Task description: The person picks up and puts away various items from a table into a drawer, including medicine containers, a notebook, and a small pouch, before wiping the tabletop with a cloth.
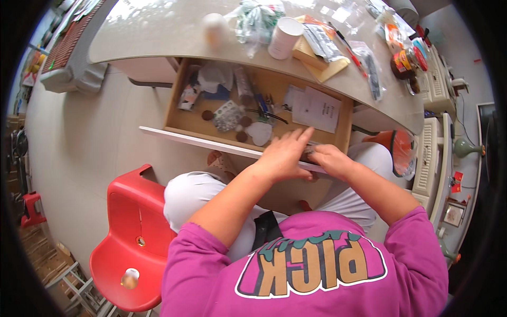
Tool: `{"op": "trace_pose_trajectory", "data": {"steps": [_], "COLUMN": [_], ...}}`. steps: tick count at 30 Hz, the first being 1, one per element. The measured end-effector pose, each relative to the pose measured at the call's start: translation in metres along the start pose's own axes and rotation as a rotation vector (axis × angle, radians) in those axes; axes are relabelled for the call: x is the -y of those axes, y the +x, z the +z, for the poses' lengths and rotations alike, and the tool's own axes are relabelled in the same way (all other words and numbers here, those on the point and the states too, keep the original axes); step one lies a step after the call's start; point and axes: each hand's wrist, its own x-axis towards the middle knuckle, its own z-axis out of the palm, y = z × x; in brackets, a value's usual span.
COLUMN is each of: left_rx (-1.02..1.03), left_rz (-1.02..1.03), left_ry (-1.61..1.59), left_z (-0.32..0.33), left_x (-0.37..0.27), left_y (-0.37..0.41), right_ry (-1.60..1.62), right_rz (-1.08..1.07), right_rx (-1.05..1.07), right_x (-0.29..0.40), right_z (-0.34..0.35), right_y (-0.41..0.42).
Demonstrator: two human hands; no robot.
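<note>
An open wooden drawer (273, 81) with a white front panel (198, 142) extends over my lap. My left hand (286, 153) lies across the panel's top edge near its right part, fingers stretched into the drawer and thumb outside. Close beside it, my right hand (330, 159) reaches over the same edge. A small dark thing (309, 151) shows at the right fingertips; whether they grip it is unclear. Inside the drawer lie printed white papers (317, 109), silver blister packs (229, 115), a white heart-shaped piece (260, 133), brown round pieces (241, 137) and a dark cable (269, 115).
On the tabletop (150, 37) stand a white cylindrical container (285, 37), a plastic bag (259, 21), pens (350, 51) and a red-lidded jar (408, 63). A red plastic chair (134, 218) is to my left. A lined orange bin (396, 146) stands by my right knee.
</note>
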Motion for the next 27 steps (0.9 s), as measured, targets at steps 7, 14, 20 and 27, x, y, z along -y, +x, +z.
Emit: {"op": "trace_pose_trajectory", "data": {"steps": [7,14,20,27], "left_rx": [-0.043,-0.176,-0.370,-0.824], "left_rz": [-0.130,-0.155,-0.206,-0.226], "left_ry": [-0.268,-0.071,-0.305,-0.802], "left_z": [-0.026,-0.049,-0.044,-0.048], "left_x": [0.005,0.013,0.008,0.020], "left_y": [0.007,-0.004,0.002,0.003], "right_ry": [0.541,-0.326,-0.482,0.090], "right_rz": [-0.270,-0.338,-0.674,-0.695], "right_rx": [0.053,-0.133,-0.104,-0.320], "right_x": [0.044,0.018,0.031,0.084], "right_z": [0.010,0.012,0.053,0.030], "right_y": [0.017,-0.004,0.029,0.016]}}
